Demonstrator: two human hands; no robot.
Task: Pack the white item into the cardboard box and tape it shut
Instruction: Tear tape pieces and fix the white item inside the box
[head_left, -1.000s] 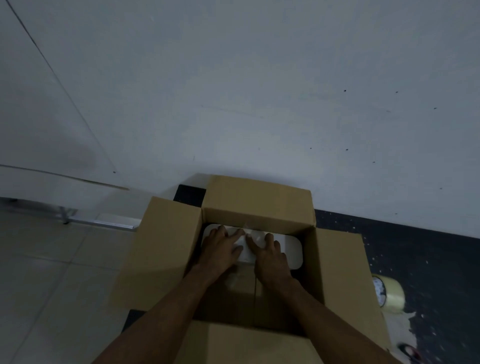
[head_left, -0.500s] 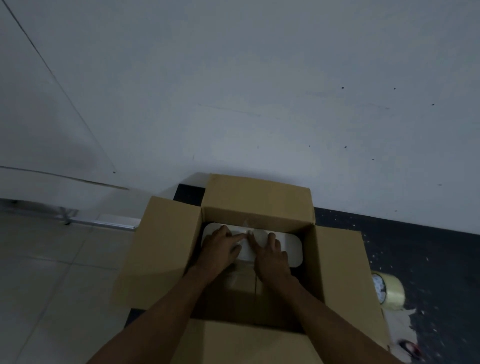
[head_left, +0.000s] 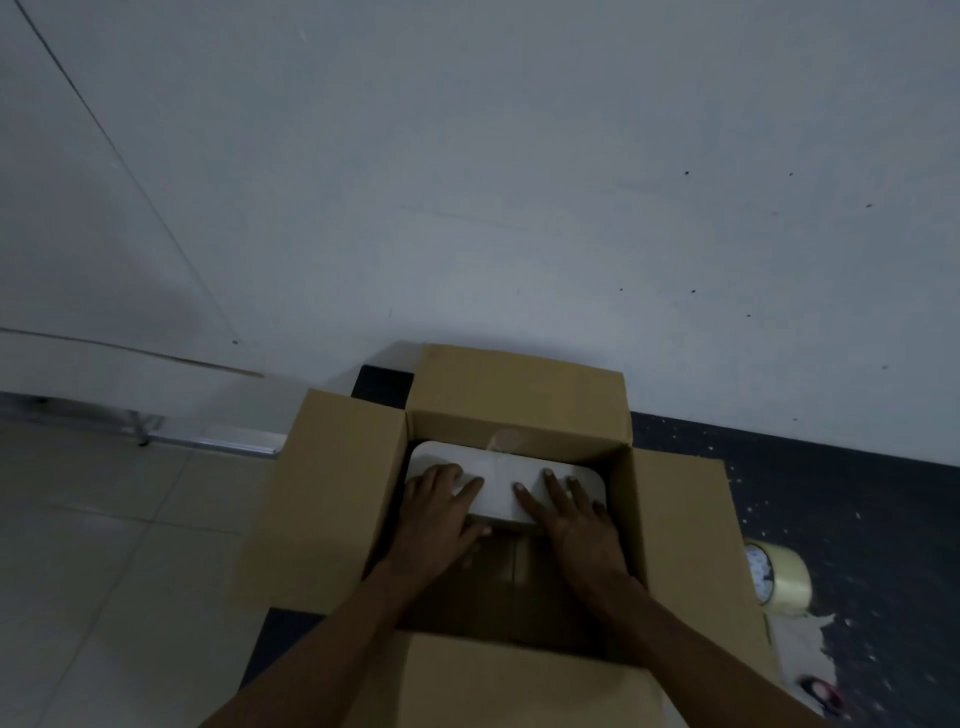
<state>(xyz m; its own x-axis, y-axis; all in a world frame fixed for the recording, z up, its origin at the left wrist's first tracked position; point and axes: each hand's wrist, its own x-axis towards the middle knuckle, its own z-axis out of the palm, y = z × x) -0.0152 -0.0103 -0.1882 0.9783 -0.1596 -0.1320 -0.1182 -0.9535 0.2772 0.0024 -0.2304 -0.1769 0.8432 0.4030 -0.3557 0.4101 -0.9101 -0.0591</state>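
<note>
An open cardboard box (head_left: 332, 499) stands on the floor with all its flaps spread out. Inside, against the far wall, lies the white item (head_left: 501, 483), flat and rounded at the corners. My left hand (head_left: 439, 514) rests on its left part with fingers spread and the thumb at its near edge. My right hand (head_left: 569, 512) lies flat on its right part, fingers straight. Both forearms reach down into the box. A roll of clear tape (head_left: 779, 579) lies on the dark floor just right of the box.
A pale wall (head_left: 519, 182) rises right behind the box. Light floor tiles (head_left: 104, 545) lie to the left, dark speckled floor (head_left: 857, 509) to the right. A metal strip (head_left: 208, 441) runs along the wall's foot at the left.
My hands have moved apart on the white item, the left one leftward and the right one rightward. More of its middle shows between them.
</note>
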